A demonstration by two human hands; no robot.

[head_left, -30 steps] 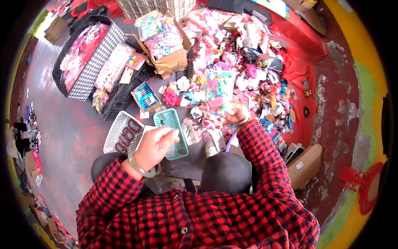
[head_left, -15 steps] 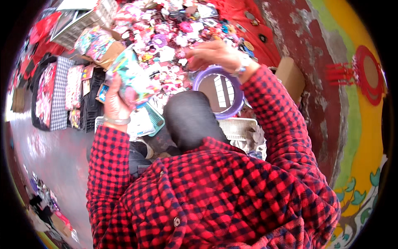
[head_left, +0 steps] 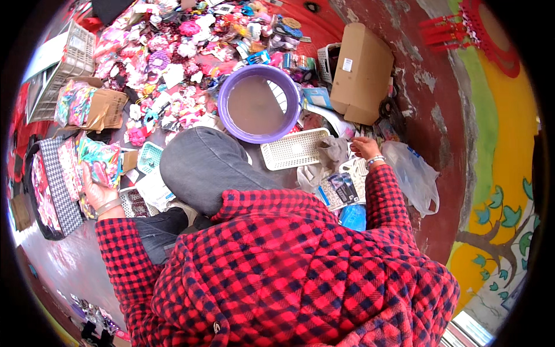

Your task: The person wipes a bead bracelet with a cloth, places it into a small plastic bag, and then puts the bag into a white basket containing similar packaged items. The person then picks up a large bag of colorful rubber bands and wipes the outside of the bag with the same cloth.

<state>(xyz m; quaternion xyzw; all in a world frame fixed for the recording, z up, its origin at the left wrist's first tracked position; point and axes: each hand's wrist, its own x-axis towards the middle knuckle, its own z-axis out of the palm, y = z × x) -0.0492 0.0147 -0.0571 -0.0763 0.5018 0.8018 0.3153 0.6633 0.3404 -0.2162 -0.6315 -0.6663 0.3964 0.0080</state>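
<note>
My left hand [head_left: 98, 194] grips a clear plastic bag [head_left: 101, 157] filled with small teal, pink and multicoloured pieces. It holds the bag out at my left, beside a black-edged bin [head_left: 66, 191] with a houndstooth-patterned side. On the other side my right hand [head_left: 365, 149] has nothing visible in it, its fingers partly stretched out toward the left. Just beside those fingers lies a grey cloth [head_left: 332, 151]. Below the hand are dark printed packets [head_left: 340, 189] on a whitish basket, partly covered by my sleeve.
A purple basin [head_left: 260, 70] of murky water stands ahead, beyond my knee. Behind it spreads a heap of hair ornaments [head_left: 173, 52]. A white basket [head_left: 295, 149], an open cardboard box [head_left: 361, 75] and a clear plastic bag [head_left: 413, 176] lie to the right. Another carton [head_left: 107, 110] is at left.
My left hand has carried the bag left and lower, toward the bin. My right hand has swung from above the basin to the baskets at my right. The view has shifted too.
</note>
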